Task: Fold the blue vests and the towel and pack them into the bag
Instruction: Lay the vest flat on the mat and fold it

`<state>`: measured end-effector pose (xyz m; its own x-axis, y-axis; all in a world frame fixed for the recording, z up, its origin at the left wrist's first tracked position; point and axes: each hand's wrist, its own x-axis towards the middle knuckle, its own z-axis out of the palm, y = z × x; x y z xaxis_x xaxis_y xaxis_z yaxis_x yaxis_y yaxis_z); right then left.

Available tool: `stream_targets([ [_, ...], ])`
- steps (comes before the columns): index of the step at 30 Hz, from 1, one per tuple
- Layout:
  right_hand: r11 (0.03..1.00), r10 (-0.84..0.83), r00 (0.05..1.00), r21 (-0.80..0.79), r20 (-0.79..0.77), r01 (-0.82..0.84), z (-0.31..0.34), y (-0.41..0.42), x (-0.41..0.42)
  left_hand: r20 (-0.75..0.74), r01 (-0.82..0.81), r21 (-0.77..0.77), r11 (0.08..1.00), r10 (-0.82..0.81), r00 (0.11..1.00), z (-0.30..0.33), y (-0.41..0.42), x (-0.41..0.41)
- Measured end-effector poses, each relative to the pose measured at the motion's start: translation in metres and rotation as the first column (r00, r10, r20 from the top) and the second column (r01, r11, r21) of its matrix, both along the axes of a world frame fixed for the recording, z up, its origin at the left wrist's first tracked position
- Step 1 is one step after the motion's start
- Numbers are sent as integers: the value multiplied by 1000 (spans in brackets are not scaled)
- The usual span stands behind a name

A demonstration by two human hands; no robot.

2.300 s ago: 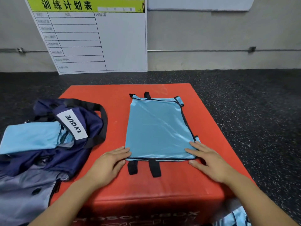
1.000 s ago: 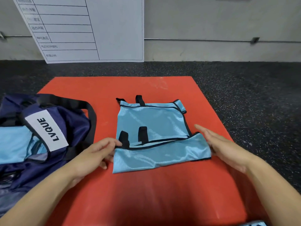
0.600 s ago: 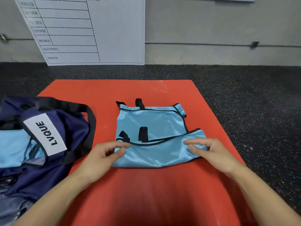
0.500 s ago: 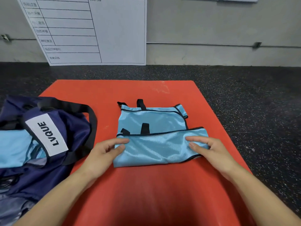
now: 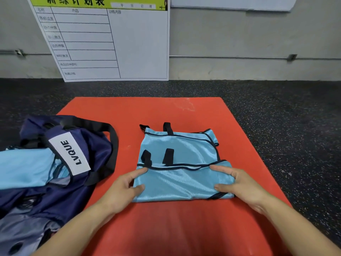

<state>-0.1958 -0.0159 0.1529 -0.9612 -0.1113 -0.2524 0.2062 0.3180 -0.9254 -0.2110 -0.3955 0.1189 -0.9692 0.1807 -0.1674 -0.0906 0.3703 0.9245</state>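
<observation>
Your left hand (image 5: 120, 191) pinches the left end of the vest's (image 5: 180, 165) folded-over near flap, index fingertip on its black trim, thumb on the cloth below. Your right hand (image 5: 241, 185) pinches the flap's right end the same way, fingers (image 5: 219, 168) on top, thumb lower down. Both sets of fingers are clamped on the vest.

The vest lies flat near the middle of the red mat (image 5: 166, 228), slightly toward its right edge. Near third is folded up over the rest; 2 black straps (image 5: 168, 156) show just above the fold, 2 more poke out at the far edge.

The navy bag (image 5: 88, 154) sits open over the mat's left edge, white LVQUE label (image 5: 71, 153) facing up, black strap touching the mat. Light blue cloth (image 5: 24, 167) fills its mouth.

A whiteboard (image 5: 110, 39) leans against the wall beyond the mat.
</observation>
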Motion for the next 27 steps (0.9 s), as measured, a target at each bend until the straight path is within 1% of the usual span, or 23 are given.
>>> stream_targets([
  [3,999,15,1000,34,-18,-14,2,-1,19,54,23,57,998,-26,998,6,-8,21],
  [6,998,22,999,53,-50,-20,2,-6,43,81,46,75,996,-52,995,6,-14,45],
  [9,997,43,996,66,-74,-38,-1,-12,71,60,55,94,994,-61,996,2,-25,68],
  [15,991,83,993,115,-85,-73,-8,-17,110,16,103,6,995,-104,995,-4,-41,107],
  [20,985,94,989,153,-114,-76,0,-18,98,-16,60,-16,998,-60,998,2,-36,96],
  [24,987,75,990,151,-122,-56,4,-24,77,22,64,-1,998,-64,998,-6,-42,77],
  [27,986,56,992,161,-116,-37,5,-25,58,-34,38,-33,999,-39,999,3,-37,63],
])
